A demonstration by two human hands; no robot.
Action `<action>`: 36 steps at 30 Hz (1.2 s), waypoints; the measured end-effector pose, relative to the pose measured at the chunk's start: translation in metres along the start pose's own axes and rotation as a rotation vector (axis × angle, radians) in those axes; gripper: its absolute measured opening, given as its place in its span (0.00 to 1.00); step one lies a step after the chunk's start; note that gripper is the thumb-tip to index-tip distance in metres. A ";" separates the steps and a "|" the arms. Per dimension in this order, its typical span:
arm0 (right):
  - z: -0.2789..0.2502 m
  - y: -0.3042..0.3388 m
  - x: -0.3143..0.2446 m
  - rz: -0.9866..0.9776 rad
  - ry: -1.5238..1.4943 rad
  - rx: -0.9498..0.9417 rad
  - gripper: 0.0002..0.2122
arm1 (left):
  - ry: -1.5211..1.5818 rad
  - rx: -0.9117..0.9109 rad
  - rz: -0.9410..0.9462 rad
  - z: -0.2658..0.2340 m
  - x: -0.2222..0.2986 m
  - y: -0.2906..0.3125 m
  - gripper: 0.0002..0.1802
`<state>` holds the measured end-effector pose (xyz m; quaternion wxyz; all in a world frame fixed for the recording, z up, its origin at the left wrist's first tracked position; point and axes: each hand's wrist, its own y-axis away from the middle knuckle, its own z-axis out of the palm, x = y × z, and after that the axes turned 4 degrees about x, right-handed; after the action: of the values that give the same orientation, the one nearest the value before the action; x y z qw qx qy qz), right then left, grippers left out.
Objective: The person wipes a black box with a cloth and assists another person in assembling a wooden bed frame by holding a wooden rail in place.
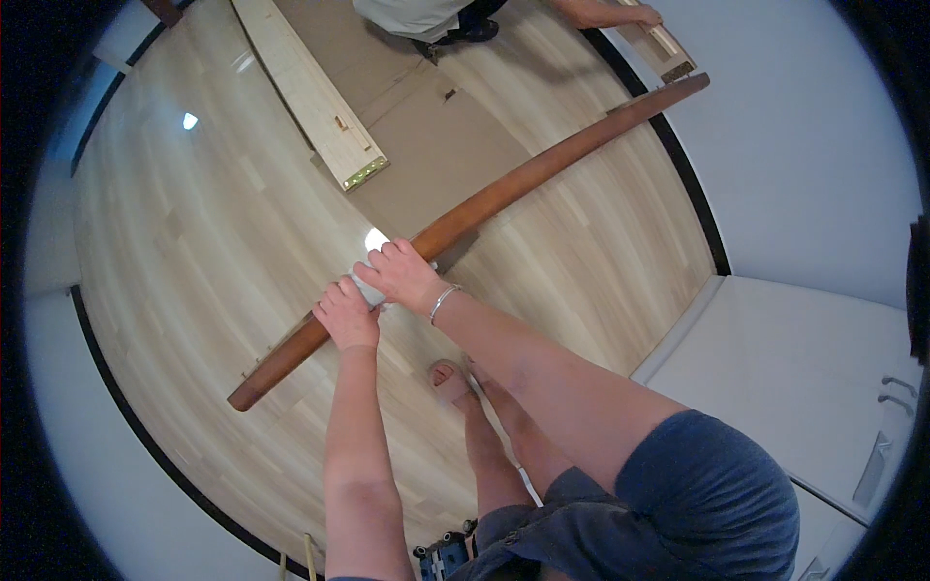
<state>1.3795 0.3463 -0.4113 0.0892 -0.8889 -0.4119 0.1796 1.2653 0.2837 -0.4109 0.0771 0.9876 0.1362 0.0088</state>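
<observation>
A long, reddish-brown wooden rail (pixel 542 174) slants across the view from lower left to upper right, raised in front of me. My left hand (pixel 347 312) is closed over its lower-left part. Close beside it, my right hand (pixel 399 275) wraps the rail a little farther up. Between the two hands a white piece (pixel 366 287) shows against the wood, perhaps a cloth or wrapping; its kind is not plain. Small stubs stick out along the rail's near-left edge. The fingers hide what lies under them.
A pale wooden board (pixel 308 92) with a brass-coloured end plate lies on brown cardboard (pixel 436 145). A crouching person (pixel 417 15) at the top rests a hand on another pale wooden piece (pixel 659 46) by the right wall. A white cabinet (pixel 775 349) stands at right.
</observation>
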 end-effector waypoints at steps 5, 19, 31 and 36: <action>-0.002 0.001 0.000 0.006 0.025 -0.029 0.09 | -0.018 0.047 0.028 0.001 0.001 0.000 0.34; 0.002 0.002 0.002 -0.003 0.037 -0.065 0.11 | -0.015 0.037 0.060 -0.001 -0.002 0.000 0.34; 0.007 0.006 0.005 -0.006 0.023 0.007 0.10 | -0.056 -0.048 0.068 -0.005 0.000 -0.004 0.32; 0.005 0.006 0.004 -0.007 0.010 0.005 0.10 | -0.049 0.021 0.107 -0.002 -0.002 -0.001 0.32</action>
<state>1.3840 0.3453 -0.4189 0.0940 -0.8882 -0.4139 0.1756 1.2630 0.2850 -0.4089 0.0697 0.9941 0.0816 -0.0127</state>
